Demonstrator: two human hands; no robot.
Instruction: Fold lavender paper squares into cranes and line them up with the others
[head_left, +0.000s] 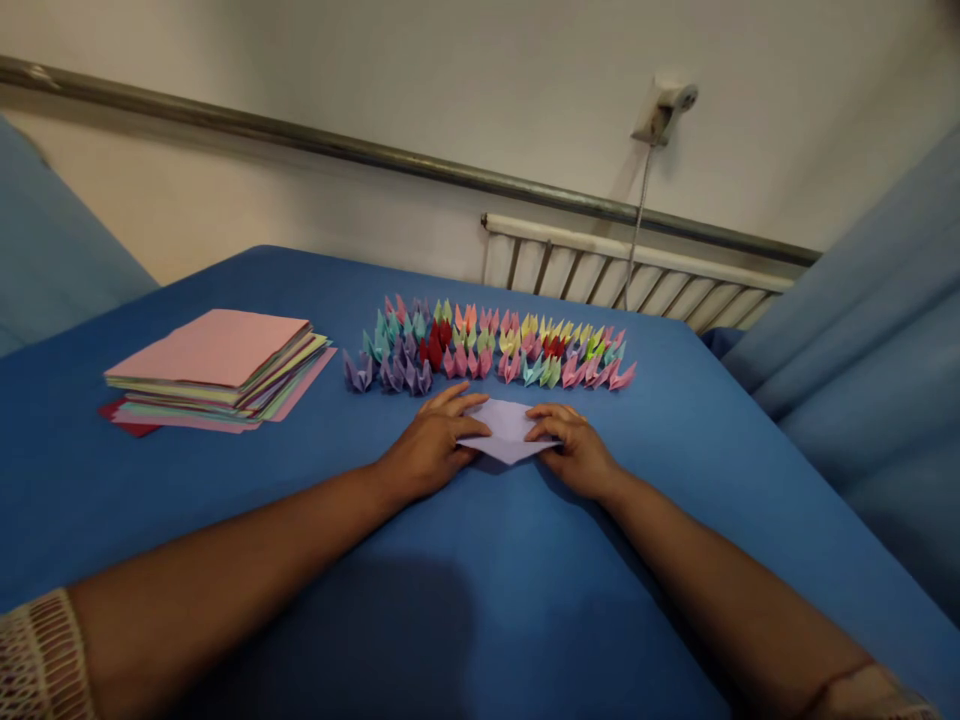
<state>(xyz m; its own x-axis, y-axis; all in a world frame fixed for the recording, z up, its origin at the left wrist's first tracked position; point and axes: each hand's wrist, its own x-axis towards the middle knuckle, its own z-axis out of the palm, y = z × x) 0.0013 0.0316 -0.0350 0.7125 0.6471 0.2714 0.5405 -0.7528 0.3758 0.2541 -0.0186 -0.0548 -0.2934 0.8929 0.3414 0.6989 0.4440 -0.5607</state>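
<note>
Folding: one lilac paper (pixel 511 420), centre of frame, part-creased. Left hand (pixel 429 442) and right hand (pixel 581 452): each pinching one side of it, fingers curled. Handling, as judged: even tension both sides, edges aligned, creases pressed firmly against cloth (pixel 555 550).

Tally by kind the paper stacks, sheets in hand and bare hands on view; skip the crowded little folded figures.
Stack of multicoloured square paper sheets: 1
Partly folded lavender paper sheet: 1
Bare hands, left hand and right hand: 2
Total: 4
</note>
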